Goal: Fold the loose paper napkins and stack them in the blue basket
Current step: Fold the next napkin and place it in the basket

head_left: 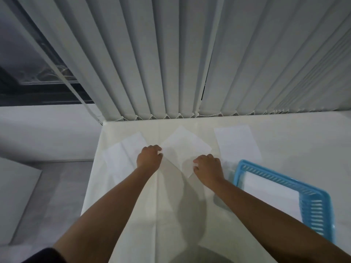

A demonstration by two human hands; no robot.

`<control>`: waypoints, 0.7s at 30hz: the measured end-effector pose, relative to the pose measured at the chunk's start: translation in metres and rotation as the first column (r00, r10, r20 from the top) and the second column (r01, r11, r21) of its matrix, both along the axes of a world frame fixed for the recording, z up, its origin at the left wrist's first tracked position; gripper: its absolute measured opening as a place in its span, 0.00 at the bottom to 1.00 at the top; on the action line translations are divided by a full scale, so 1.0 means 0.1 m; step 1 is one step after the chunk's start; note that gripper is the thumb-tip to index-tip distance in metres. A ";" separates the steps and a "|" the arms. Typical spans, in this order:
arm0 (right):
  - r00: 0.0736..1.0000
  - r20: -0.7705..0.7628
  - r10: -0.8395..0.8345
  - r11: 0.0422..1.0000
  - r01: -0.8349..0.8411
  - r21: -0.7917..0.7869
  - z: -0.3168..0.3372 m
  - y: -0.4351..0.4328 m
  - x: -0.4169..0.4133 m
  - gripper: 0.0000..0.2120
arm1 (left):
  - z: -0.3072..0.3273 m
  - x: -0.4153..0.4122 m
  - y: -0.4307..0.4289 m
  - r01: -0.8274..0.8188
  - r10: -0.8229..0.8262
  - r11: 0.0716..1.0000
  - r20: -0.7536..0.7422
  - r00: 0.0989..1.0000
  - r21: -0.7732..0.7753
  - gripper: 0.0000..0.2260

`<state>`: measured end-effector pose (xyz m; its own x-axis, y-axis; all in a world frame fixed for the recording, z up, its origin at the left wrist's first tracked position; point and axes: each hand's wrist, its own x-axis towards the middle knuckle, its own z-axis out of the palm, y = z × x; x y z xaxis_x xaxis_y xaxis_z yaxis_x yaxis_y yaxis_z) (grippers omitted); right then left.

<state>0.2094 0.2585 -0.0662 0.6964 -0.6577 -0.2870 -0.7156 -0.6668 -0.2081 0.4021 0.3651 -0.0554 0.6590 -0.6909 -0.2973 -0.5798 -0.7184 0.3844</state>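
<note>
Three white paper napkins lie on the white table. The middle napkin is turned like a diamond. My left hand pinches its left corner, and my right hand grips its near corner. A left napkin lies partly under my left hand. A right napkin lies flat and untouched. The blue basket sits at the right, near my right forearm, with white folded napkins inside it.
Vertical white blinds hang along the table's far edge. The table's left edge drops to a grey floor, where a white panel stands. A dark window shows at the upper left.
</note>
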 end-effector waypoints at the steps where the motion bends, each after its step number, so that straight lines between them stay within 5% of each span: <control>1: 1.000 -0.005 -0.013 1.000 0.013 -0.011 -0.03 0.00 0.05 0.16 | 0.00 0.03 -0.06 0.009 -0.009 1.000 0.017 1.000 0.013 0.15; 7: 0.978 0.069 -0.195 0.973 0.202 -0.109 -0.12 -0.20 0.28 0.13 | -0.14 0.13 -0.29 0.026 -0.035 0.994 0.081 0.996 0.105 0.21; 11: 0.982 0.067 -0.176 0.978 0.182 -0.098 -0.09 -0.49 0.46 0.13 | -0.20 0.17 -0.34 0.038 -0.047 0.992 0.072 0.996 0.122 0.20; 16: 0.984 0.079 -0.160 0.986 0.157 0.049 -0.05 -0.73 0.78 0.18 | -0.20 0.26 -0.37 -0.013 0.023 0.998 -0.159 0.987 0.064 0.15; 21: 0.971 0.099 -0.217 0.941 0.181 0.285 -0.03 -0.83 1.03 0.25 | -0.17 0.38 -0.37 0.105 -0.100 0.994 -0.139 0.985 0.029 0.13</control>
